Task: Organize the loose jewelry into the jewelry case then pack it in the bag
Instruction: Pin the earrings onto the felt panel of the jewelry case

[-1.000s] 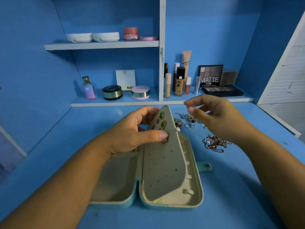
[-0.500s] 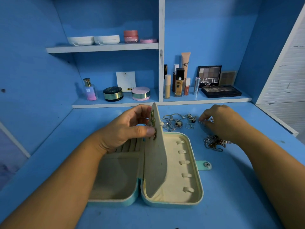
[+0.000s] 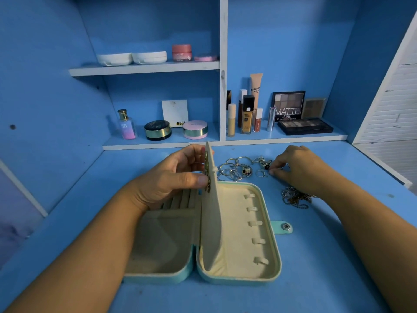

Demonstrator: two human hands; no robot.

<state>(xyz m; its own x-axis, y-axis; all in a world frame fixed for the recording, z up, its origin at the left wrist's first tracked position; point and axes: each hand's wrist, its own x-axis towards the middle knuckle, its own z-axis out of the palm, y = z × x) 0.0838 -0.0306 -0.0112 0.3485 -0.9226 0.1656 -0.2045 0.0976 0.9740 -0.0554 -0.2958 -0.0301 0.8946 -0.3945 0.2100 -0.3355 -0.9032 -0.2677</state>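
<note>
- At the middle of the jewelry case (image 3: pixel 240 275), the left hand (image 3: pixel 171 177) pinches the upright earring panel (image 3: pixel 212 220) between thumb and fingers; studs (image 3: pixel 206 164) sit on its left face.
- Beyond the case's far right corner, the right hand (image 3: pixel 297 170) sets curled fingertips among loose rings (image 3: pixel 234 169); whether they grip one I cannot tell.
- Right of the case, chains (image 3: pixel 295 197) lie heaped.

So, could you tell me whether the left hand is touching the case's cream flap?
Touching. The head view shows the left hand gripping the upright flap near its top, thumb tip against it.
</note>
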